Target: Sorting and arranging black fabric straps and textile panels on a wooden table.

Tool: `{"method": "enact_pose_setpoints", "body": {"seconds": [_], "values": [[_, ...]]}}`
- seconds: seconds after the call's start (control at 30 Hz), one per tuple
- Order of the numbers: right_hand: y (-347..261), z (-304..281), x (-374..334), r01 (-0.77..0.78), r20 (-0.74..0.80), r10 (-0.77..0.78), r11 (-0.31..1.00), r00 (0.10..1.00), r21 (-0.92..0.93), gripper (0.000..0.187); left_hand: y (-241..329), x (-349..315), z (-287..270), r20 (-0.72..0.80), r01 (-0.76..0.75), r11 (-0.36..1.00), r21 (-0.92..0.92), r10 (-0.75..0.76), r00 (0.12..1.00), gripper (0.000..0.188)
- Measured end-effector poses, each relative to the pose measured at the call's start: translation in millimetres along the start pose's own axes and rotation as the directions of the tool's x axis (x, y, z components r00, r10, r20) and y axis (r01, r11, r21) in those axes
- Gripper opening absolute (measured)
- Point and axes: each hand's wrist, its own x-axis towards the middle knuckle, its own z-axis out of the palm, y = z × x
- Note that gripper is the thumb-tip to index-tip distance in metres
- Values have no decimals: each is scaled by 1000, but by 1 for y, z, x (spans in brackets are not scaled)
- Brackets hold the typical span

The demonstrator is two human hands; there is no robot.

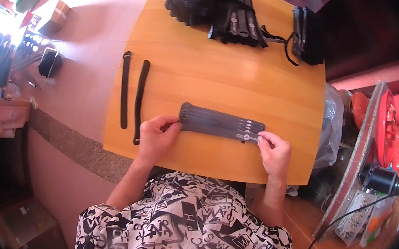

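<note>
A fanned row of several dark grey straps (216,120) lies on the wooden table in front of me, each overlapping its neighbour. Their rounded ends line up at the left, and pale printed marks show near the right ends. With thumb and fingers, my left hand (158,136) pinches the left end of the nearest strap. At the other end of that strap, my right hand (274,153) has its fingers closed on the tip. Two loose black straps, one straight (126,91) and one slightly curved (142,101), lie farther left on the table.
Bundled black straps (239,19) and a black heap (193,2) sit at the table's far side, with another tied bundle (305,36) at the far right corner. Plastic bags (330,129) and red items (390,132) crowd the right side. A cardboard box (53,17) stands on the floor far left.
</note>
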Motion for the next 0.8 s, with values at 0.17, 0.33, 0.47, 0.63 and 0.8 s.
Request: {"method": "enact_pose_setpoints", "body": {"seconds": [0.17,0.33,0.47,0.63,0.8], "values": [[-1,-2,1,-126,10,126,991,992,33,11,5,4,4,-19,20,999,42,-20,1000,14],[-2,2,5,-151,1,151,988,989,45,11,13,10,1,2,96,991,88,-97,995,13],[0,0,3,-160,-11,161,984,987,76,11,16,8,4,-20,71,985,158,-69,997,10],[0,4,3,-149,-41,153,985,987,87,10,9,9,9,-66,28,987,157,-18,998,9],[0,5,1,-151,-84,155,987,984,53,10,10,10,13,-66,10,988,153,0,998,9]]}}
